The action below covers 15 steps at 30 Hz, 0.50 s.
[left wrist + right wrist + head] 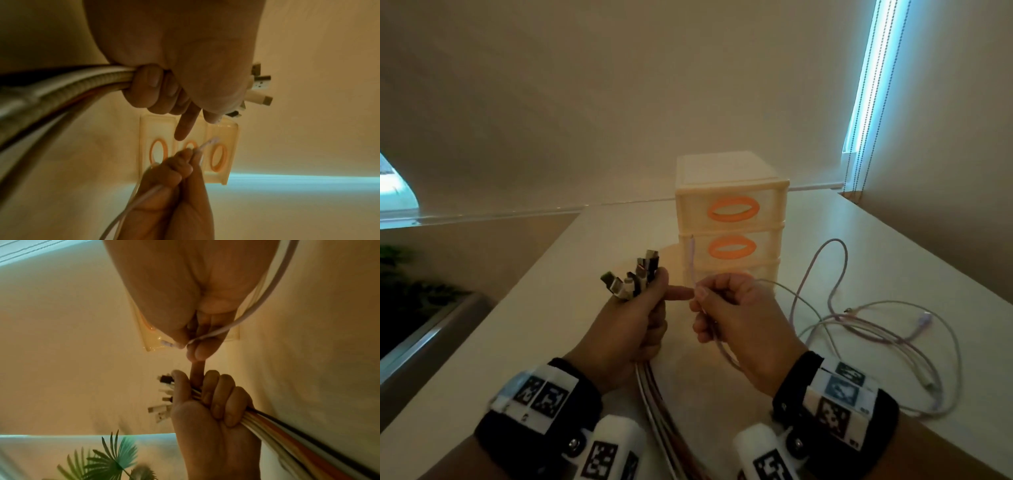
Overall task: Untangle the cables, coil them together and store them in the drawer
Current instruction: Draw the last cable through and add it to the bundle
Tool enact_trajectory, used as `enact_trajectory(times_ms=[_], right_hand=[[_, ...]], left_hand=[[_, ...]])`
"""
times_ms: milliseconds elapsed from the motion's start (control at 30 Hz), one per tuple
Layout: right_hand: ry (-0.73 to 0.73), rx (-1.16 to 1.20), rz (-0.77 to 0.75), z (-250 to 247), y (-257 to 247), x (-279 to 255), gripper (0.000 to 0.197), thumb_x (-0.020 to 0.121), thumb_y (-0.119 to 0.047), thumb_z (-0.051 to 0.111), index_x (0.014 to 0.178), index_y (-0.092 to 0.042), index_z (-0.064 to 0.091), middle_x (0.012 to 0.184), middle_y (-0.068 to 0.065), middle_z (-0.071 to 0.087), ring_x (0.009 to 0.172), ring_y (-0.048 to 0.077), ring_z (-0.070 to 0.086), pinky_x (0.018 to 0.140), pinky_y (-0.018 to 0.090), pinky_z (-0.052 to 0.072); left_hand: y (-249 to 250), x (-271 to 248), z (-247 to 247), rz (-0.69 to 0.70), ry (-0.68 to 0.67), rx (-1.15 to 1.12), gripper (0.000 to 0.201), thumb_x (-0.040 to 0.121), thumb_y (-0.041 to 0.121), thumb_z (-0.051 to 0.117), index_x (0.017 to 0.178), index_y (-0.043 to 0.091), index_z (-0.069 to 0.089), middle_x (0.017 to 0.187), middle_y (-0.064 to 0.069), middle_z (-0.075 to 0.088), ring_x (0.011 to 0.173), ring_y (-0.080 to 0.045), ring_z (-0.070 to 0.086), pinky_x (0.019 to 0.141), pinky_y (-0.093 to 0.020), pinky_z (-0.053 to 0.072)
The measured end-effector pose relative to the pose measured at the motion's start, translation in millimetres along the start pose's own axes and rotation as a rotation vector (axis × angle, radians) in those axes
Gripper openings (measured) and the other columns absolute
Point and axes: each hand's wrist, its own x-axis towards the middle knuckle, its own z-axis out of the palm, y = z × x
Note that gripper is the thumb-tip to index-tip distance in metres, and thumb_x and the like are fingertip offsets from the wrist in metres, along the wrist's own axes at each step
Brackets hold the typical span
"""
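My left hand (640, 315) grips a bundle of several cables (654, 404), whose plugs (635, 275) stick up above the fist; its index finger points right toward the other hand. In the left wrist view the same bundle (61, 97) runs out under the curled fingers (150, 87). My right hand (726, 308) pinches a thin pinkish cable (692, 263) just below its plug end, which stands upright in front of the drawers. In the right wrist view that cable (257, 305) curves round the hand to the pinch. The cream drawer unit (732, 219) with orange handles stands behind, all drawers closed.
Loose pink and white cable loops (876, 325) trail over the white table (551, 342) to the right. The table's left edge drops off beside a plant (410, 294). A window blind with bead cords (866, 102) hangs at far right.
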Motion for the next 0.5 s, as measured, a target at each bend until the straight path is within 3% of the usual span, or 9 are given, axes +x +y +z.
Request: enact_trajectory(times_ms=[67, 133, 200, 300, 367, 500], right_hand=[[-0.041, -0.097, -0.044, 6, 5, -4, 0.007, 0.097, -0.007, 0.062, 0.101, -0.006, 0.068, 0.079, 0.015, 0.069, 0.059, 0.018, 0.061, 0.055, 0.027, 0.052], [-0.087, -0.172, -0.059, 11, 9, -8, 0.009, 0.097, -0.006, 0.061, 0.101, -0.007, 0.069, 0.081, 0.016, 0.071, 0.057, 0.017, 0.060, 0.054, 0.026, 0.051], [-0.113, -0.256, -0.044, 14, 9, -9, 0.008, 0.098, -0.011, 0.061, 0.097, -0.009, 0.069, 0.080, 0.010, 0.072, 0.055, 0.016, 0.060, 0.051, 0.027, 0.051], [-0.187, -0.604, -0.041, 11, 6, -7, 0.016, 0.100, -0.031, 0.059, 0.092, -0.020, 0.068, 0.077, -0.002, 0.073, 0.056, 0.003, 0.059, 0.058, 0.022, 0.050], [-0.216, -0.791, -0.082, 2, 2, -3, 0.021, 0.101, -0.036, 0.053, 0.091, -0.028, 0.069, 0.072, -0.006, 0.067, 0.062, 0.000, 0.059, 0.060, 0.015, 0.047], [-0.215, -1.060, -0.110, -27, -12, 4, 0.027, 0.101, -0.044, 0.050, 0.084, -0.032, 0.068, 0.076, -0.011, 0.063, 0.067, 0.003, 0.057, 0.062, 0.018, 0.046]], left_hand=[[-1, -4, 5, 0.060, -0.039, 0.060, 0.047, 0.094, 0.049, 0.056, 0.094, 0.002, 0.060, 0.058, 0.000, 0.025, 0.052, -0.015, 0.010, 0.046, -0.027, 0.011], [-4, -7, 8, 0.140, -0.066, 0.174, 0.042, 0.096, 0.047, 0.059, 0.084, 0.007, 0.065, 0.054, -0.006, 0.041, 0.044, -0.014, 0.023, 0.046, -0.026, 0.017], [-4, -8, 8, 0.181, -0.015, 0.205, 0.041, 0.097, 0.044, 0.061, 0.085, 0.006, 0.070, 0.056, -0.011, 0.047, 0.043, -0.016, 0.030, 0.046, -0.026, 0.022], [3, 0, -5, 0.128, 0.114, -0.035, 0.042, 0.102, 0.039, 0.052, 0.100, 0.002, 0.071, 0.056, -0.002, 0.027, 0.044, -0.013, 0.018, 0.042, -0.025, 0.016], [9, 5, -18, 0.097, 0.149, -0.193, 0.047, 0.103, 0.040, 0.048, 0.097, -0.002, 0.068, 0.057, 0.002, 0.019, 0.042, -0.010, 0.014, 0.039, -0.023, 0.013], [15, 12, -36, 0.109, 0.181, -0.326, 0.049, 0.103, 0.042, 0.047, 0.087, 0.000, 0.066, 0.057, 0.003, 0.017, 0.041, -0.008, 0.014, 0.035, -0.018, 0.016]])
